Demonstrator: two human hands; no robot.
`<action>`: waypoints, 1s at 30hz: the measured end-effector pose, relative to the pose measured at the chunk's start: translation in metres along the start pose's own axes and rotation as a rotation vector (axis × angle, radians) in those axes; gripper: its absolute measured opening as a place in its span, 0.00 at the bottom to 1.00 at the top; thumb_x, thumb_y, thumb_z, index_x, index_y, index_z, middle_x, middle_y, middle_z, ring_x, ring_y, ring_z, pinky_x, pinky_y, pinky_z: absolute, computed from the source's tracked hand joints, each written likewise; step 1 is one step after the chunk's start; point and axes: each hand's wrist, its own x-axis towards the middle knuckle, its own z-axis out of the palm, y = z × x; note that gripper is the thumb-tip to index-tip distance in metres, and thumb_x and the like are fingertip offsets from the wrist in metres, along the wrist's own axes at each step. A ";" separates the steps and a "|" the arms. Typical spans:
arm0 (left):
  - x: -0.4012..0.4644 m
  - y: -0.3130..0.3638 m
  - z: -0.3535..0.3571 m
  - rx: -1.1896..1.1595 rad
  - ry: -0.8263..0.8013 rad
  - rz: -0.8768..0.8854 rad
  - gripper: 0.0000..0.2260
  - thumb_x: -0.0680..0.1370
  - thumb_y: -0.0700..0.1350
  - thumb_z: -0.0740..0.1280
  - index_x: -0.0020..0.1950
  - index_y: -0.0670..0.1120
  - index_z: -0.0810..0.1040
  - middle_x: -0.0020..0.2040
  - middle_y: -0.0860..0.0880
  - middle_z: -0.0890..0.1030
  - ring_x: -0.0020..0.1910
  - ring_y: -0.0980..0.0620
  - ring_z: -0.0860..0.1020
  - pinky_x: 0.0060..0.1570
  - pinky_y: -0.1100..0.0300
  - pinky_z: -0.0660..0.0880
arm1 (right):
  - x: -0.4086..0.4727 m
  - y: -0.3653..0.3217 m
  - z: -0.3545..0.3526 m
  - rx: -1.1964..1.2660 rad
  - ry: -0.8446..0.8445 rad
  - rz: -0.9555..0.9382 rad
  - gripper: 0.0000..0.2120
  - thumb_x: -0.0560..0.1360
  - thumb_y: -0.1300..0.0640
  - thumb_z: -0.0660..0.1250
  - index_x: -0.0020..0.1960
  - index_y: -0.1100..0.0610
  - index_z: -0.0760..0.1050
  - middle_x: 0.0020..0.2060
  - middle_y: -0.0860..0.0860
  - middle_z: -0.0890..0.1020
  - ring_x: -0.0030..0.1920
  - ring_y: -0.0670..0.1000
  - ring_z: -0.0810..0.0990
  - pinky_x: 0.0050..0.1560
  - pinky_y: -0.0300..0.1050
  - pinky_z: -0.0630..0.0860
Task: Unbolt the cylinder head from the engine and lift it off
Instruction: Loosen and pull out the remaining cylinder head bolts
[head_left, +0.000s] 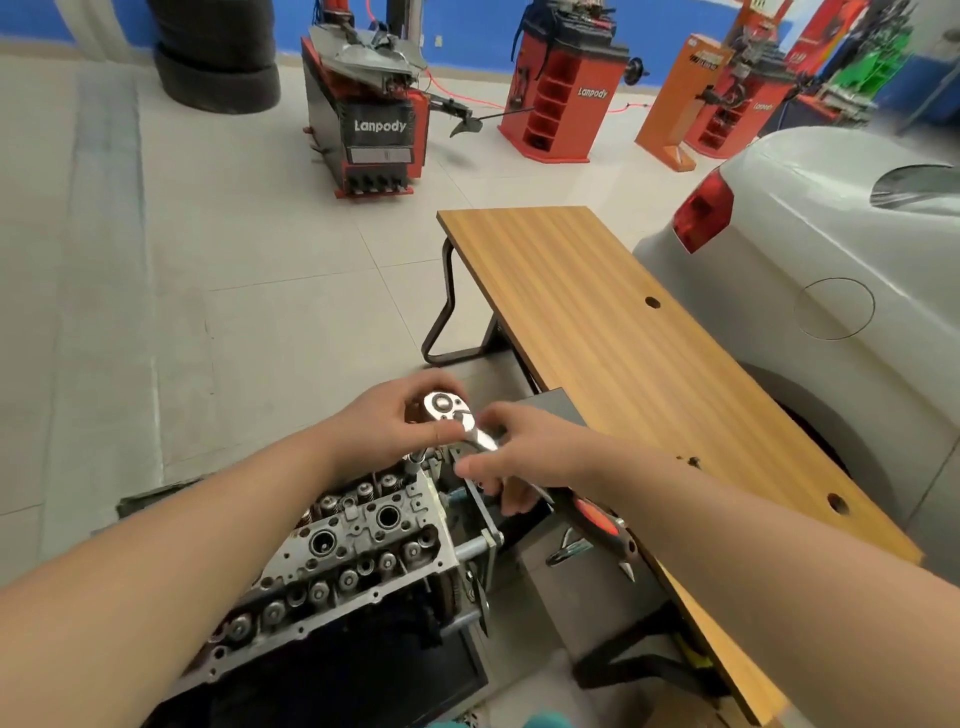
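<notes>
Cylinder head (337, 551): bolted atop engine, lower left. Left hand (395, 421): fingers curled over ratchet (460, 421) head, apparently steadying it on a far-end bolt. Right hand (519, 457): wrapped round the handle, ready to turn. Wooden bench (649, 364): right.

wooden table (613, 332) crowding cylinder head's (358, 540) right

We see a pale tiled floor (249, 270) carrying nearly everything here. On it stands a wooden bench (613, 332) with black metal legs; its top shows a few round holes. Farther back on the floor stand a red and black tyre changer (371, 130), a stack of tyres (215, 57), a red wheel balancer (563, 88) and an orange box (680, 98), with a white car (831, 270) just beside the bench
</notes>
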 end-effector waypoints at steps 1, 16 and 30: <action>0.002 0.003 -0.002 0.059 -0.015 0.002 0.16 0.74 0.59 0.77 0.59 0.61 0.80 0.51 0.52 0.85 0.45 0.50 0.85 0.46 0.52 0.84 | -0.008 0.008 -0.005 -0.066 -0.066 0.044 0.23 0.76 0.46 0.77 0.64 0.56 0.74 0.40 0.57 0.87 0.36 0.56 0.87 0.44 0.56 0.87; 0.054 0.043 0.008 1.164 -0.479 0.176 0.18 0.77 0.72 0.64 0.38 0.61 0.71 0.34 0.57 0.78 0.35 0.58 0.75 0.36 0.55 0.70 | -0.013 0.017 -0.005 -0.677 0.148 0.051 0.13 0.83 0.41 0.63 0.44 0.47 0.71 0.37 0.51 0.81 0.31 0.52 0.81 0.29 0.45 0.75; 0.041 0.042 0.013 1.168 -0.288 0.166 0.27 0.80 0.74 0.50 0.40 0.54 0.73 0.33 0.54 0.76 0.32 0.56 0.73 0.34 0.54 0.69 | -0.002 0.013 -0.028 -0.925 0.156 -0.112 0.09 0.84 0.44 0.61 0.50 0.45 0.77 0.36 0.48 0.82 0.31 0.51 0.83 0.32 0.49 0.82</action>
